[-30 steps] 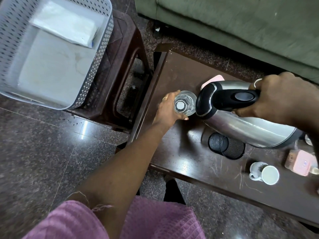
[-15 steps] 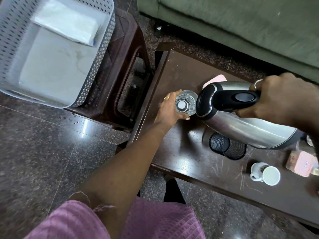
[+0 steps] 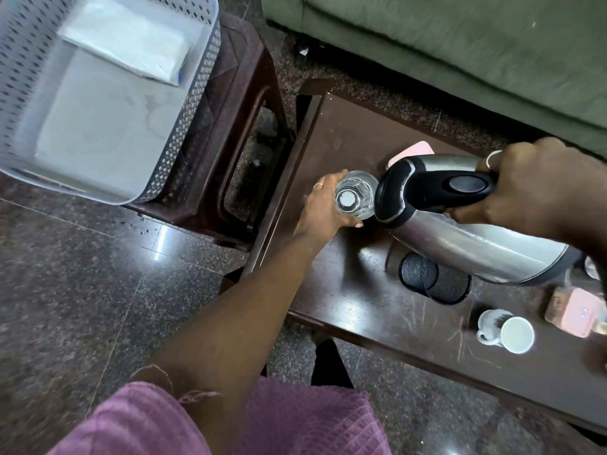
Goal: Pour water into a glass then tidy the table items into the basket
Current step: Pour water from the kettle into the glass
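Note:
A clear glass (image 3: 354,198) stands on the dark wooden table (image 3: 338,136) near its left edge, and my left hand (image 3: 320,208) is wrapped around its side. My right hand (image 3: 532,188) grips the black handle of a steel kettle (image 3: 476,244), which is tilted with its spout end touching the glass's rim. The water stream itself is hidden. A white perforated basket (image 3: 200,90) sits on a brown plastic stool at the upper left, holding a white folded packet (image 3: 128,41).
On the table lie a black mesh pen cup (image 3: 433,280) on its side, a small white mug (image 3: 507,331), a pink box (image 3: 578,310) at the right edge and a pink item (image 3: 415,149) behind the kettle. A green sofa (image 3: 460,44) runs along the far side.
Both hands, the glass and the kettle stay in nearly the same pose; only the view has shifted slightly.

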A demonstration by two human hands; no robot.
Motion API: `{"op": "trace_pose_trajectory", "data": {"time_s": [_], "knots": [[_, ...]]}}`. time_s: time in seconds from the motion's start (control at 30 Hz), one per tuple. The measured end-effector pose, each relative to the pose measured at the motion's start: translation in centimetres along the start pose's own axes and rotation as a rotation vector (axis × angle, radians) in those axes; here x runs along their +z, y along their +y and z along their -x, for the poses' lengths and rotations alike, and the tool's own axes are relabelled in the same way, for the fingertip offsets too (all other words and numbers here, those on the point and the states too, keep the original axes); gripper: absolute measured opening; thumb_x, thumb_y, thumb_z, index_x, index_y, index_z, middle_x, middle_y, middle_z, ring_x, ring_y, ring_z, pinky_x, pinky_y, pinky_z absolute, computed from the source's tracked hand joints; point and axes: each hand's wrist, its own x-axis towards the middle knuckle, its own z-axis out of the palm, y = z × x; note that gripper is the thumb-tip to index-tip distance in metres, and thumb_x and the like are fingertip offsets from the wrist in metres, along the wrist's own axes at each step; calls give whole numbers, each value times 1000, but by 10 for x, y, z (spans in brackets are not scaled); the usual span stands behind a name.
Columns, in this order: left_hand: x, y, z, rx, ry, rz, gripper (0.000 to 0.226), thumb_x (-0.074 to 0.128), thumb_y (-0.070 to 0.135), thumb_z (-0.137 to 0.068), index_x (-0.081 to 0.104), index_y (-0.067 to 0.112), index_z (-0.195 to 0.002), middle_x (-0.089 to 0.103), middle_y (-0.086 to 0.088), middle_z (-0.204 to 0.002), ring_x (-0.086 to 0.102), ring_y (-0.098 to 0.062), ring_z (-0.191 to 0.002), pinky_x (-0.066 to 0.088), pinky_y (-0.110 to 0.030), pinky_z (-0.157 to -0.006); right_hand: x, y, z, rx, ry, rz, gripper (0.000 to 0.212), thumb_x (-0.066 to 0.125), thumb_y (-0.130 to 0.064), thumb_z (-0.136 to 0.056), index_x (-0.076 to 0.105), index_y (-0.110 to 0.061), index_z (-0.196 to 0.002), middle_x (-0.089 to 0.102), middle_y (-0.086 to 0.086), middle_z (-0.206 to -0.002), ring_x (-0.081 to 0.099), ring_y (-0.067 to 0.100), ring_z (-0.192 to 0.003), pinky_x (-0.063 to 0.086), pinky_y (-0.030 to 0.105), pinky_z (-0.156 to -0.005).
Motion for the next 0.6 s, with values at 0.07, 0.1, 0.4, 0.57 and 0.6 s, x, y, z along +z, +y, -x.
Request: {"op": "trace_pose_trajectory", "data": {"time_s": [0.07, 0.1, 0.4, 0.57, 0.6], "knots": [[0, 0, 0, 1, -1, 0, 101, 90, 15, -48, 39, 19, -136, 47, -5, -135, 45, -18, -126, 33, -31, -109, -1, 0, 0, 2, 3, -12, 50, 44, -73, -33, 39, -30, -57, 35, 4, -62, 40, 29, -64, 36, 31, -61], [0, 0, 0, 0, 0, 1, 101, 90, 16, -48, 39, 19, -136, 47, -5, -136, 45, -18, -126, 33, -30, -109, -1, 0, -1, 1, 4, -15, 50, 44, -73, -33, 39, -30, -57, 37, 5, -63, 40, 29, -63, 35, 31, -61], [0, 0, -1, -1, 5, -2, 101, 90, 16, -48, 39, 19, -136, 47, -4, -136, 45, -18, -125, 33, -30, -108, -2, -2, -1, 4, 7, -10, 51, 45, -73, -34, 44, -32, -64, 39, 8, -67, 39, 29, -64, 34, 31, -60], [1, 0, -1, -2, 9, -7, 102, 90, 17, -48, 39, 19, -136, 47, -4, -136, 45, -18, -126, 33, -32, -109, -5, -5, 2, 8, 11, -8, 47, 51, -70, -36, 41, -30, -59, 33, 4, -60, 38, 28, -63, 33, 31, -59], [1, 0, -1, -2, 8, -4, 102, 90, 16, -47, 39, 19, -136, 47, -4, -136, 45, -18, -126, 33, -31, -109, -5, -5, 2, 6, 8, -6, 47, 51, -70, -36, 40, -30, -58, 31, 2, -59, 38, 28, -63, 33, 31, -60]]}}
